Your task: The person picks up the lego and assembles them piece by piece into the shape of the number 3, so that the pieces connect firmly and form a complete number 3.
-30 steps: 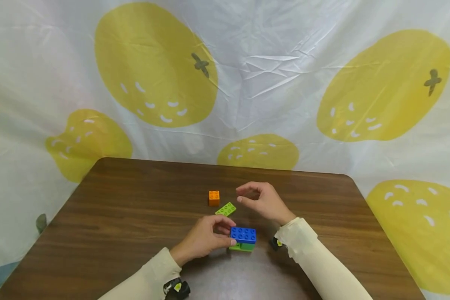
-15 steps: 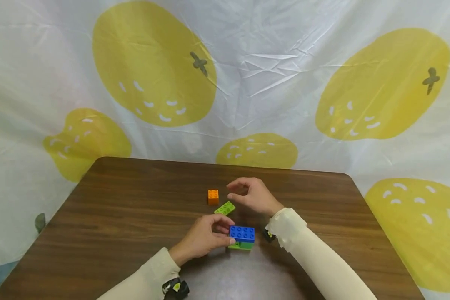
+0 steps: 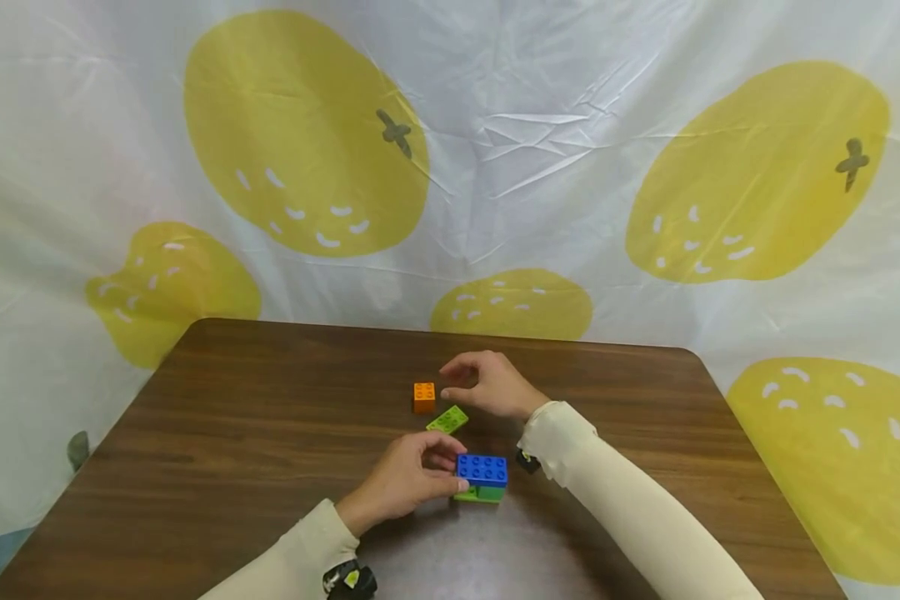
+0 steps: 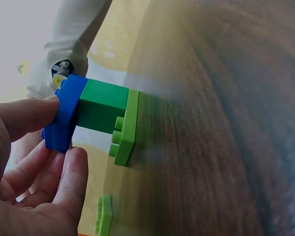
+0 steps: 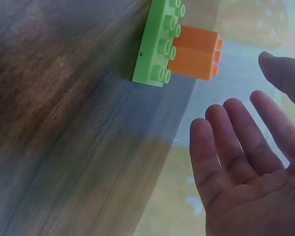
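Observation:
My left hand (image 3: 401,477) pinches the blue brick (image 3: 482,472) between thumb and fingers at its left end. That blue eight-stud brick tops a small stack. Under it come a green brick (image 4: 104,105) and a lime-green plate (image 4: 128,132) on the table, whose bare studs show on one side. My right hand (image 3: 493,385) hovers with nothing in it, fingers relaxed and thumb apart, just right of an orange four-stud brick (image 3: 423,397). A loose lime-green plate (image 3: 447,419) lies studs up between the orange brick and the stack.
The brown wood-grain table (image 3: 255,417) has rounded far corners. Behind it hangs a white curtain (image 3: 495,192) printed with large yellow fruit. Dark wrist cameras (image 3: 350,578) sit below both cream sleeves.
My right hand has moved left and slightly away from me, closer to the orange brick. The left hand keeps its hold on the blue brick, and the stack stays put.

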Available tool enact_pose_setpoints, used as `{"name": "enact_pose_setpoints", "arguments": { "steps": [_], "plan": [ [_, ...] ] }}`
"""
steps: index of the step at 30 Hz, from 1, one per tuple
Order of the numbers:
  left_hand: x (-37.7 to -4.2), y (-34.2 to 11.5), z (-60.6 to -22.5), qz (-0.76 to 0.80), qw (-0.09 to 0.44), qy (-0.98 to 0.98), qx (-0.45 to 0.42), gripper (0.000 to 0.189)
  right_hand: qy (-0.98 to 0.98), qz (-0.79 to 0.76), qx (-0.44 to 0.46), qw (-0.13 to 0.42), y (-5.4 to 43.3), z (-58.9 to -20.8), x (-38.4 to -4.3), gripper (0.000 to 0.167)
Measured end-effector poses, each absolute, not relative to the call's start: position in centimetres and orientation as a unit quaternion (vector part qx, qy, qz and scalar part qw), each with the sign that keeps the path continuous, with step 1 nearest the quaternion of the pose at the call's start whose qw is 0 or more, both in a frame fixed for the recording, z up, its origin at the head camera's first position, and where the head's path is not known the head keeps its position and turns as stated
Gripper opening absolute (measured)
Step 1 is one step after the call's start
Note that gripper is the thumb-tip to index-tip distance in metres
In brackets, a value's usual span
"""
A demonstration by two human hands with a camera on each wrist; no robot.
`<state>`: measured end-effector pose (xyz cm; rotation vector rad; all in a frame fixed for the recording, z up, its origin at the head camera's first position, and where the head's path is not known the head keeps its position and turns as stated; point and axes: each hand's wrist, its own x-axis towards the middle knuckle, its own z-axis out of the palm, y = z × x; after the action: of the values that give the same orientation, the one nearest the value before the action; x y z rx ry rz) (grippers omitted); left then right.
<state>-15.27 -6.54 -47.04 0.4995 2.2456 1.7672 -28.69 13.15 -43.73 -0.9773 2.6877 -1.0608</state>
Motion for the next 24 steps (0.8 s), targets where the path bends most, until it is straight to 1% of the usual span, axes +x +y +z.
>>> {"name": "enact_pose_setpoints", "arguments": {
  "steps": [10,17,24],
  "plan": [
    [-15.1,-6.5,-47.1,0.603,0.116,0.770,0.171,0.038,0.882,-0.327,-0.331,0.069,11.9,-44.4,-29.7,0.038],
    [-15.0,-6.5,-47.2,0.603,0.117,0.772,0.167,0.038,0.888,-0.313,-0.325,0.091,11.2,-44.5,-29.7,0.037],
    [-15.2,-6.5,-47.1,0.602,0.117,0.772,0.167,0.038,0.893,-0.297,-0.322,0.104,10.7,-44.7,-30.0,0.041]
  ]
}}
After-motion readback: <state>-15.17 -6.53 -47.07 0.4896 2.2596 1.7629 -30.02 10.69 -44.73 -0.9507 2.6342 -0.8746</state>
